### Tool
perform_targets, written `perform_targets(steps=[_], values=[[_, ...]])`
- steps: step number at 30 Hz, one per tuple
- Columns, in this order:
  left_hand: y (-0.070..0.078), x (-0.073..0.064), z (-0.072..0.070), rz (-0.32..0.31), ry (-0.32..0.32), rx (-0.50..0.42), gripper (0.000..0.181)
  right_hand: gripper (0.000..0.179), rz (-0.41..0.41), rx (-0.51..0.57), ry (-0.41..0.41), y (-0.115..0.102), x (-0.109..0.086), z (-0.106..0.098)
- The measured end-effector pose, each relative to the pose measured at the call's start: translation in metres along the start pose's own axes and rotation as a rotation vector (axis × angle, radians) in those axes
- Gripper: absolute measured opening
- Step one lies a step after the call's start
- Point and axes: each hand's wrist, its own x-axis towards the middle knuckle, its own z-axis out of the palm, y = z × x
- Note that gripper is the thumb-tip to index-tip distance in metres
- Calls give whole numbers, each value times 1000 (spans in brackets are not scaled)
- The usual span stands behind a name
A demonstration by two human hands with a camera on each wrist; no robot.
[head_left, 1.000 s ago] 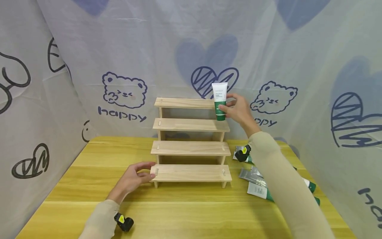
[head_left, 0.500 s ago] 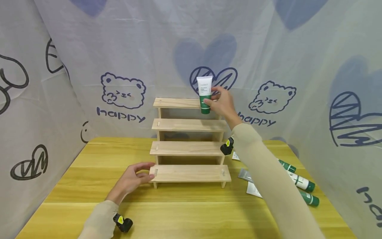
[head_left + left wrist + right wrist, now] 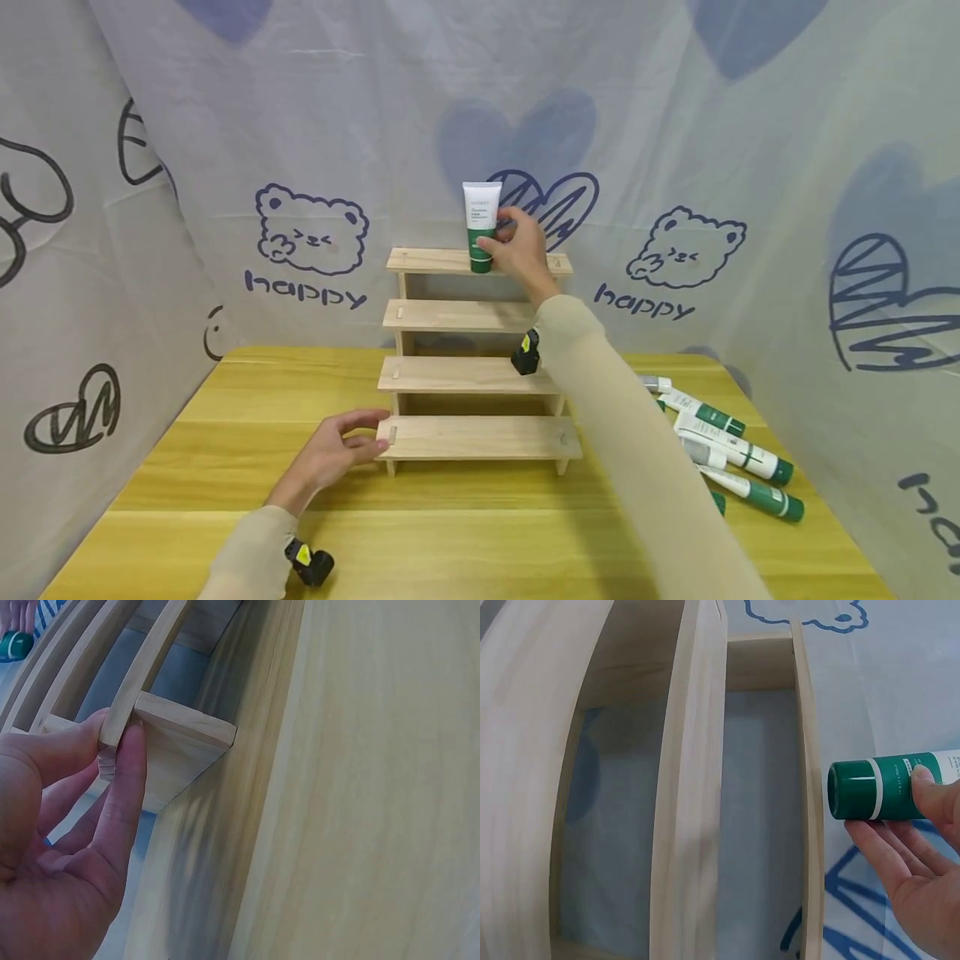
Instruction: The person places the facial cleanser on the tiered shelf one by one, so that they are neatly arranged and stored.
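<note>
A white tube with a green lower half and cap (image 3: 482, 225) stands upright, cap down, at the top step of a wooden stepped rack (image 3: 480, 437). My right hand (image 3: 522, 246) pinches it by the green part between thumb and fingers. In the right wrist view, the green cap (image 3: 853, 790) is right at the edge of the top board (image 3: 810, 787). My left hand (image 3: 337, 450) pinches the left end of the lowest board. The left wrist view shows thumb and forefinger on either side of that board (image 3: 139, 682).
Several green, white and silver tubes (image 3: 738, 450) lie in a loose pile on the yellow wooden table (image 3: 450, 542), right of the rack, partly behind my right sleeve (image 3: 622, 433). A printed cloth (image 3: 420, 125) hangs close behind the rack.
My right hand has carried the tube leftward, from the right end of the top step toward its middle, and slightly up, then in over the board. My left hand has stayed put.
</note>
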Motion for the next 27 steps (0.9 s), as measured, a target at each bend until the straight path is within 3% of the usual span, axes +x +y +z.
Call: perform_targets(steps=[13,21,27], values=[[-2,3,6,11,-24,-20,58,46,-26,36,15,-2,12,38],[2,3,2,12,-26,-10,57,46,-36,96,23,-3,15,56],[3,4,2,17,12,-24,55,45,-66,67,34,-6,14,62]])
